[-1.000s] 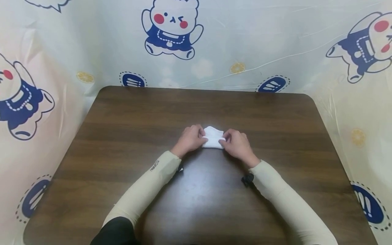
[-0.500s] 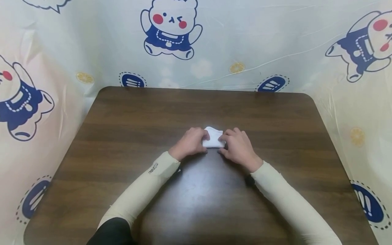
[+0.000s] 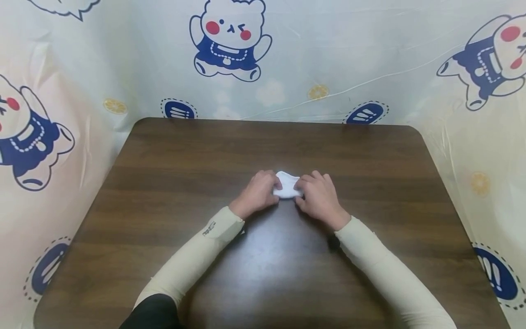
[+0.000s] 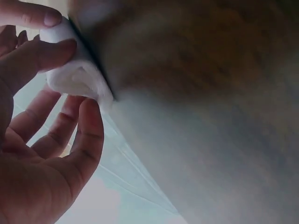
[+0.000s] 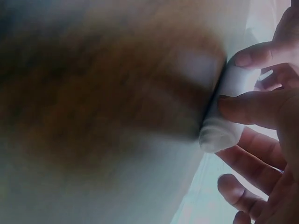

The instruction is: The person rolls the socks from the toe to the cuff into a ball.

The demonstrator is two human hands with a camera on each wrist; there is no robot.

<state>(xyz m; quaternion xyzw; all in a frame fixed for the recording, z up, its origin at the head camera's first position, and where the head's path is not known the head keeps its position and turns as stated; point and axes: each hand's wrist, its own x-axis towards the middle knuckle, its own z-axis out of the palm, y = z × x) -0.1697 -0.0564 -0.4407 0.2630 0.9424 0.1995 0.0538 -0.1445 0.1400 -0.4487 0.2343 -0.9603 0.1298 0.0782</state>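
Observation:
A small white cloth (image 3: 287,185) lies on the brown table, rolled up along its near side. My left hand (image 3: 260,191) holds its left end, thumb on the near side and fingers curled at the far side. At the right end my right hand (image 3: 321,196) grips it in the same way. In the left wrist view the end of the white roll (image 4: 77,80) shows loose folded layers. The right wrist view has the other end of the roll (image 5: 222,135), with layers wound closely and the thumb pressed along its side.
The brown wooden table (image 3: 263,148) has rounded corners and spreads out on all sides of the hands. Behind it and at both sides hangs a pale curtain (image 3: 279,55) printed with cartoon bears. Light sleeves (image 3: 193,256) cover both forearms.
The thumbs have come down from the cloth's top to its near edge, and the fingers have shifted over it. The white cloth now looks shorter from front to back.

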